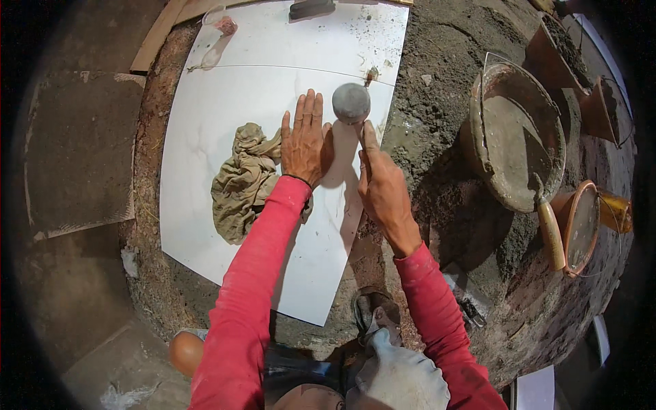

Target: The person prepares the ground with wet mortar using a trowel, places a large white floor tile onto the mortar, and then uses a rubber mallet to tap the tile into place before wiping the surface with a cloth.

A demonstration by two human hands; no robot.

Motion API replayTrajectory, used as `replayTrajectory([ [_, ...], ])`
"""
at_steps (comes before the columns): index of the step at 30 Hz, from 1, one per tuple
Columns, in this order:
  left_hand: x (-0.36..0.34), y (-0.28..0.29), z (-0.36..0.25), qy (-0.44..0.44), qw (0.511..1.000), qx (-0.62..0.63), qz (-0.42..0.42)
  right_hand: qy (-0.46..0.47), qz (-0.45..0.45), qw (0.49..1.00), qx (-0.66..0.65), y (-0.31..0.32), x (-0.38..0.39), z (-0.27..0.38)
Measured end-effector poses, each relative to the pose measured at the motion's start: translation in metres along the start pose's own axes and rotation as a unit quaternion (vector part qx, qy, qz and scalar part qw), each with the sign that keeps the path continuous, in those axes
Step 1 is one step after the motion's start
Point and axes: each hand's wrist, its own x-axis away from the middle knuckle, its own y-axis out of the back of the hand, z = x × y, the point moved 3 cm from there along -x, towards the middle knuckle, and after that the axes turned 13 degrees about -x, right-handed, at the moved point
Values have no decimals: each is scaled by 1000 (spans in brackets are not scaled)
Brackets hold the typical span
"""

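Flat on the white tile (pixel 212 150), my left hand (pixel 306 147) lies palm down with its fingers stretched forward. A crumpled tan cloth (pixel 242 184) rests on the tile just left of that hand, partly covered by my forearm. My right hand (pixel 384 184) grips the handle of a rubber mallet, index finger along it. The mallet's round grey head (pixel 351 104) is over the tile near its right edge; whether it touches the surface I cannot tell. A second white tile (pixel 301 37) lies beyond, with a thin joint between the two.
At right a bucket (pixel 523 137) holds wet grey mortar, a wooden-handled tool (pixel 551 236) leaning at its rim. A smaller orange-rimmed bucket (pixel 582 229) stands beside it. Rough mortar (pixel 444 137) borders the tiles. A dark block (pixel 311 8) and a clear plastic piece (pixel 217 34) lie on the far tile.
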Motion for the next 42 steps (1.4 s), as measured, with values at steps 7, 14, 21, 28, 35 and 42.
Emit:
replayTrajectory([
  [7,-2,-1,5,-8,999,-43,7,27,-15,999,-21,-2,-8,-4],
  [14,-1,-1,3,-7,999,-27,33,21,-30,999,-38,-4,-11,0],
  [21,0,5,0,-3,1000,2,16,-5,-11,1000,-5,-6,-14,-3],
  [28,1,7,2,1,1000,10,4,-9,1,1000,2,-6,-17,-2],
  [35,0,4,-3,4,1000,-1,22,-5,-19,1000,-7,-3,-10,-2],
  [42,1,3,7,12,999,-29,14,-28,9,993,-118,2,8,12],
])
